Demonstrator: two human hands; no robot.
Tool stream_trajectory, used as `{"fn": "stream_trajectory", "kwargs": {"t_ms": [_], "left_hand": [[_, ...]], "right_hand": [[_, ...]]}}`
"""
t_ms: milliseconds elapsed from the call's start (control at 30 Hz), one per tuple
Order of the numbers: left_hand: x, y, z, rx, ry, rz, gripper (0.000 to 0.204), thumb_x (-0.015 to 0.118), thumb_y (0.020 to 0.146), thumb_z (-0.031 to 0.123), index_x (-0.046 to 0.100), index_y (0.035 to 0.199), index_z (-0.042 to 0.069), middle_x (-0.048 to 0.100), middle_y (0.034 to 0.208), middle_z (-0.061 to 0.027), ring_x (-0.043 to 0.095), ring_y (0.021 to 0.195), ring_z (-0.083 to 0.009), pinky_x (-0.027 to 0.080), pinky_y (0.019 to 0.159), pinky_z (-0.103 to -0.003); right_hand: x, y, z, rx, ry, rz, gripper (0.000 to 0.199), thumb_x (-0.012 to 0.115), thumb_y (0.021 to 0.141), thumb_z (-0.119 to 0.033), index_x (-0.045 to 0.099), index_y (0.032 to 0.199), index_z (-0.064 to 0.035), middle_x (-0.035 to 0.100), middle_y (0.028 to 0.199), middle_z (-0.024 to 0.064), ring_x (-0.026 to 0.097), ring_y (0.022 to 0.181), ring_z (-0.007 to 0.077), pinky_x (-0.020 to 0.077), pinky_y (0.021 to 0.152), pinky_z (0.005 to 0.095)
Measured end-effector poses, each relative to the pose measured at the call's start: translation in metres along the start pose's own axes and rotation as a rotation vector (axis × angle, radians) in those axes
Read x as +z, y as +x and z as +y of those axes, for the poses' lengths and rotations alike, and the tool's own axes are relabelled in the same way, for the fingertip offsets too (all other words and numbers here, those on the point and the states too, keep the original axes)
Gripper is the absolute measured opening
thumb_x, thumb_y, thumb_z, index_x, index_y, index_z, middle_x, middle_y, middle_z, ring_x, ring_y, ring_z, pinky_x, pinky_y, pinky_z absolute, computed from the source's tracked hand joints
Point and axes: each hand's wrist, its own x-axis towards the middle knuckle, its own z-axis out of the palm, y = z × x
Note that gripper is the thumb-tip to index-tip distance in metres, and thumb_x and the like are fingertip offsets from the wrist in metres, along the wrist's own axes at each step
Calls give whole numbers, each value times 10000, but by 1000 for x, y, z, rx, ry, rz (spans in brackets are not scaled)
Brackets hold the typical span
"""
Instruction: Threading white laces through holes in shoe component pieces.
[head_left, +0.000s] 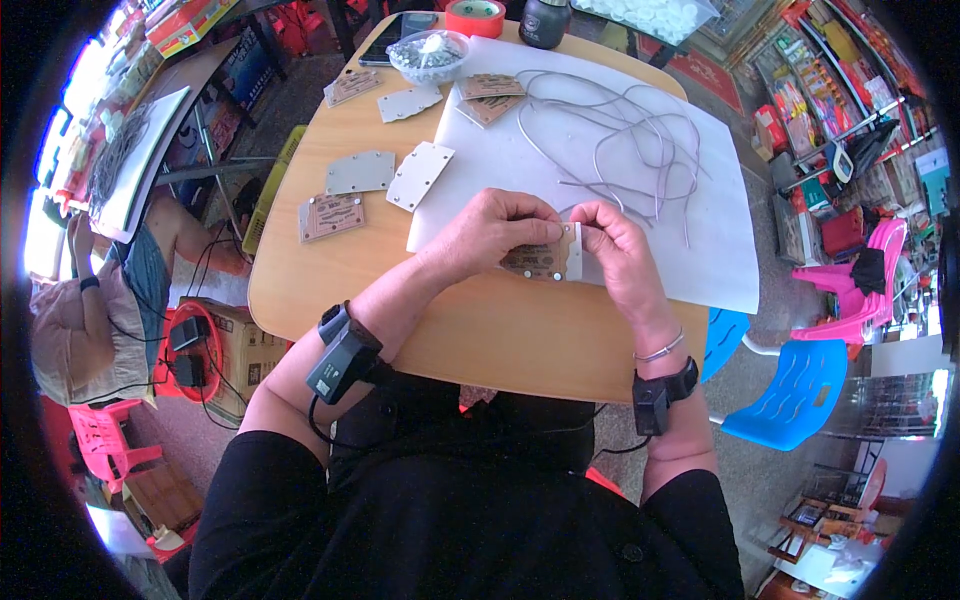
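Note:
Near the table's front edge, my left hand pinches a small brown printed plate with scalloped edges, white pegs and a pale strip at its right side. My right hand has its thumb and fingertips closed at the plate's upper right corner; what lies between them is hidden. Beyond my hands, thin grey cord spreads in loose loops over a white sheet. To the left lie similar pieces: a pale plate, a grey plate and a brown plate.
More plates, one a brown plate, lie farther back on the wooden table. Along its far side stand a clear bowl of small parts, red tape, a phone and a dark bottle. Another person sits at left.

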Motion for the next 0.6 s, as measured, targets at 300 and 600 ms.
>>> {"fn": "stream_trajectory", "kwargs": {"t_ms": [300,600], "left_hand": [[-4,0,0,-9,0,-23,223,658,849,194,661,966,4,639,821,-17,571,748,-77,474,687,-242],[0,6,-8,183,159,23,260,659,828,228,663,974,13,667,832,-59,579,787,-104,477,734,-283]], "right_hand": [[-1,0,-11,125,35,-129,149,500,930,-140,576,964,-17,548,831,-43,486,773,51,420,722,213],[4,-6,-16,46,-43,149,206,522,855,-87,586,1028,3,597,944,27,536,899,117,422,810,249]]}}
